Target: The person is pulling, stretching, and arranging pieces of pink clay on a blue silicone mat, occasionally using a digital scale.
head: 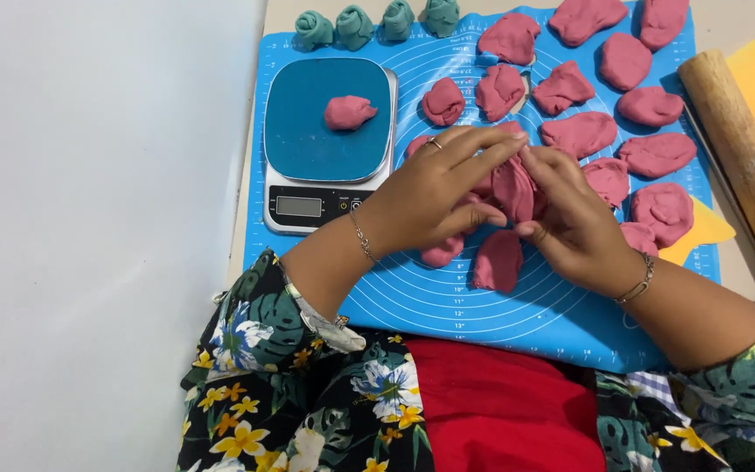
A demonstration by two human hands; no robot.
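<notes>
the dough piece (514, 188) between the hands is dusty pink, like the lumps (648, 105) on the mat and the small one (349, 112) on the scale. the mat (482, 297) is bright blue with pale ring lines. the scale (327, 131) has a teal top and silver body. four dough rolls (376, 24) are teal green. the rolling pin (740, 153) is tan wood. the sleeves (255, 350) show green leaves with yellow and white flowers on black; the apron (500, 411) is red.

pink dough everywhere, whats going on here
A person's left hand and right hand together pinch one pink dough piece above a blue silicone mat. A smaller pink lump sits on the kitchen scale. Many more pink portions lie across the mat, four green dough rolls line its top edge, and a wooden rolling pin rests at right.
</notes>
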